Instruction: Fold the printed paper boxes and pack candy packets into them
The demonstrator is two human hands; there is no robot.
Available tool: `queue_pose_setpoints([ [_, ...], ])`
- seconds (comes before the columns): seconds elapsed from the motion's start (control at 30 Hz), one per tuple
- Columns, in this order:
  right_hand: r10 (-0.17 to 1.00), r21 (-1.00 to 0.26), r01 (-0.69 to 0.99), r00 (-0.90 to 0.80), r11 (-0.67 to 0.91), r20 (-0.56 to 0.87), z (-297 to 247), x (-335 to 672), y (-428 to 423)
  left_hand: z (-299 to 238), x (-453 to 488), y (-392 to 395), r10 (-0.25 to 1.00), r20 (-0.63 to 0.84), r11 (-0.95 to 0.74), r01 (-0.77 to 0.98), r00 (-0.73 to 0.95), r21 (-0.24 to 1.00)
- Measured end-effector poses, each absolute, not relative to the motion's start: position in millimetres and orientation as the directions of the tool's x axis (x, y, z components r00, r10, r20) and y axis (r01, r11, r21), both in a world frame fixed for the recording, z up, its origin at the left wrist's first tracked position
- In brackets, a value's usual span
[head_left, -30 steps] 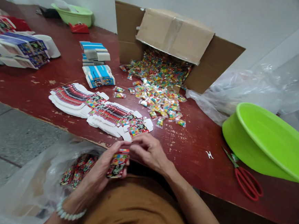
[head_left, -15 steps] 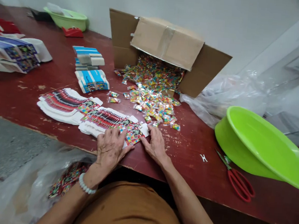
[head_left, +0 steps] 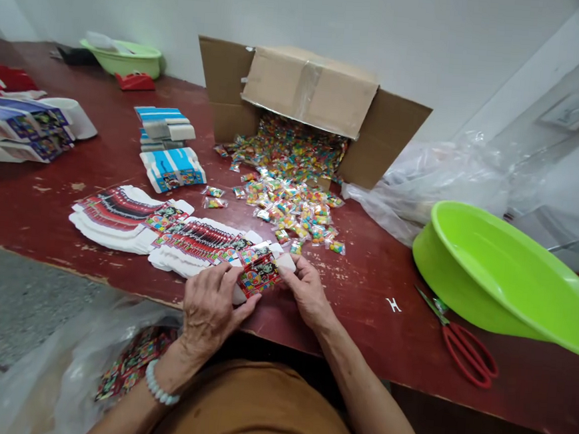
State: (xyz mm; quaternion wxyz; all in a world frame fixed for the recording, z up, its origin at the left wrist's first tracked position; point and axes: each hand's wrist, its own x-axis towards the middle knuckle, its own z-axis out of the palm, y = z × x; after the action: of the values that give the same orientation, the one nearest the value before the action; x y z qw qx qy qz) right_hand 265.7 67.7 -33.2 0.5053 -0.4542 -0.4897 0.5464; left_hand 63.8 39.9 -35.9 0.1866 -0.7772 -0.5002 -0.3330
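Left hand (head_left: 209, 308) and right hand (head_left: 306, 292) pinch a flat red printed paper carton (head_left: 259, 275).

On the dark red wooden table (head_left: 44, 204), an open brown cardboard box (head_left: 309, 91) lies far, spilling small colourful candy packets (head_left: 291, 197). A lime green plastic basin (head_left: 505, 274) sits right. At the near end of the fanned row of flat cartons (head_left: 168, 231), the carton lies between the hands, fingers closed on its left and right ends.
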Motion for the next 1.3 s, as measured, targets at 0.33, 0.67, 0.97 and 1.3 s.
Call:
queue_pose_setpoints([
  [0.33, 0.988, -0.971, -0.223, -0.107, 0.083, 0.109, -14, 265, 53, 9, 74, 20, 0.953, -0.257, 0.271, -0.075, 0.159, 0.96],
  [0.67, 0.975, -0.988, -0.13, -0.193, 0.087, 0.111, 0, 266, 37, 14, 74, 19, 0.626, -0.308, 0.689, -0.323, 0.717, 0.649],
  [0.97, 0.94, -0.927, 0.256, -0.278, 0.273, 0.2, 3, 275, 41, 7, 73, 24, 0.626, -0.345, 0.688, -0.285, 0.699, 0.668],
  [1.3, 0.946, -0.996, -0.08, -0.316, 0.05, 0.073, 3, 307, 49, -12, 64, 34, 0.648, -0.335, 0.738, -0.455, 0.684, 0.499],
])
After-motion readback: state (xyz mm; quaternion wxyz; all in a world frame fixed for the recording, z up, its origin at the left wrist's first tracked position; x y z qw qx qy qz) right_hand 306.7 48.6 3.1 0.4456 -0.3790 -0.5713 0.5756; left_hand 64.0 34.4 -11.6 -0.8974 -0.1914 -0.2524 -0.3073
